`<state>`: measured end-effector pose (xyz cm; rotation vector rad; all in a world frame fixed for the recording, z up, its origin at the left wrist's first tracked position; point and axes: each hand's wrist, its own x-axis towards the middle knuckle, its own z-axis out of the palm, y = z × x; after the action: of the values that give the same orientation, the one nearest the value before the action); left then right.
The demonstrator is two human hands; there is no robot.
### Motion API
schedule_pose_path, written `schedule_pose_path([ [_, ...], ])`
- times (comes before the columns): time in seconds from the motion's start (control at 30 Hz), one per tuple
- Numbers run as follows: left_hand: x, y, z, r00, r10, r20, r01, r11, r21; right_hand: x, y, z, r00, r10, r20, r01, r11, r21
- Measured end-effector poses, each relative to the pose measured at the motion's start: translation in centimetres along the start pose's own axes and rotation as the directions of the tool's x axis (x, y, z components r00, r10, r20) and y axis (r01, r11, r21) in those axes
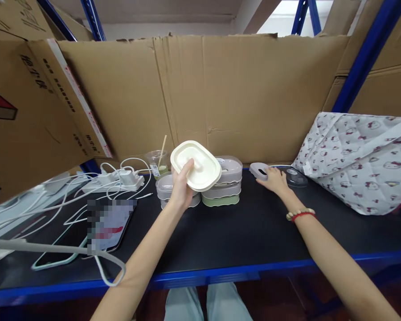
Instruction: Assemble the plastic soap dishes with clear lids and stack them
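Observation:
My left hand (183,185) grips a cream plastic lid (205,171), a rounded rectangle with a raised rim. The thumb lies across its face, and the lid is tilted above the table. Behind and below it stand two stacks of small wavy-edged plastic boxes: a lower left stack (165,191) in pale grey, partly hidden by my hand, and a taller right stack (225,191) in greyish lilac with a green bottom tier. To the right, my right hand (273,179) has its fingers closed on the edge of a pale grey lid (258,170) with a dark oval slot.
A clear oval lid (296,177) lies beside a patterned quilted bag (364,160) on the right. Behind the stacks are a plastic cup (156,159) and a cardboard wall (254,98). Cables, a power strip (133,183) and phones (112,227) occupy the left.

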<state>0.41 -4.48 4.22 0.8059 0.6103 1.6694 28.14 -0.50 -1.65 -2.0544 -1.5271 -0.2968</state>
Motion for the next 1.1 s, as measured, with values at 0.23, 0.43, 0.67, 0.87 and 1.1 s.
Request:
schedule_pose_path([
  [0.23,-0.1,-0.5,-0.1,0.993,0.106,0.042,-0.108,0.992,0.063,-0.3,-0.8,-1.4,0.999,0.037,0.020,-0.038,0.999,0.029],
  [0.43,-1.4,-0.6,0.6,0.981,0.112,0.156,-0.125,0.989,0.079,-2.7,-6.7,-4.6,0.788,-0.147,-0.598,0.360,0.898,0.254],
  [0.67,-1.9,-1.0,0.3,0.967,0.083,0.241,-0.112,0.987,0.111,-7.6,-10.7,-4.4,0.397,-0.643,-0.655,0.876,0.478,0.060],
  [0.87,-1.5,-1.5,-0.3,0.973,0.146,0.179,-0.178,0.968,0.175,-7.5,-10.9,-4.8,0.752,-0.286,-0.594,0.654,0.438,0.617],
  [1.1,-1.9,-1.6,0.0,0.937,0.167,0.307,-0.247,0.938,0.244,-6.8,-11.0,-4.9,0.914,-0.346,-0.213,0.318,0.282,0.905],
])
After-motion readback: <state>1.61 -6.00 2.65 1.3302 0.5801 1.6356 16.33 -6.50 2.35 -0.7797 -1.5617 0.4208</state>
